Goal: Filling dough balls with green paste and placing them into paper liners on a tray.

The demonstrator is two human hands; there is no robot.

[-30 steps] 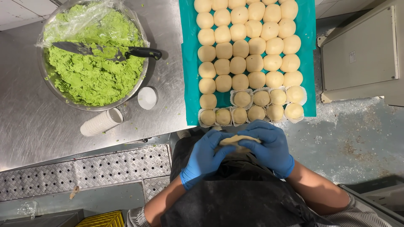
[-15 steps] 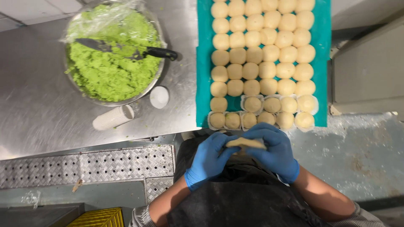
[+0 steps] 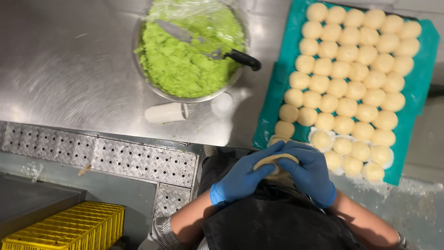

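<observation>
Both my hands wear blue gloves and meet at my chest around one flattened piece of pale dough (image 3: 273, 162). My left hand (image 3: 243, 176) cups it from the left with fingers laid over the top. My right hand (image 3: 310, 173) holds it from the right. Just beyond my hands lies a teal tray (image 3: 282, 78) filled with several rows of round dough balls (image 3: 349, 69). To the left on the steel counter stands a metal bowl (image 3: 152, 85) of bright green filling (image 3: 185, 60), with a black-handled knife (image 3: 217, 53) resting across it.
A white paper cup (image 3: 165, 112) lies on its side below the bowl, a small white lid (image 3: 222, 104) beside it. The steel counter (image 3: 69, 69) ends at a perforated metal step (image 3: 101, 157). A yellow crate (image 3: 69, 227) sits on the floor at lower left.
The view has swung, so bowl and tray sit further right and higher. My hands stay together on the dough piece, fingers shifting slightly over it.
</observation>
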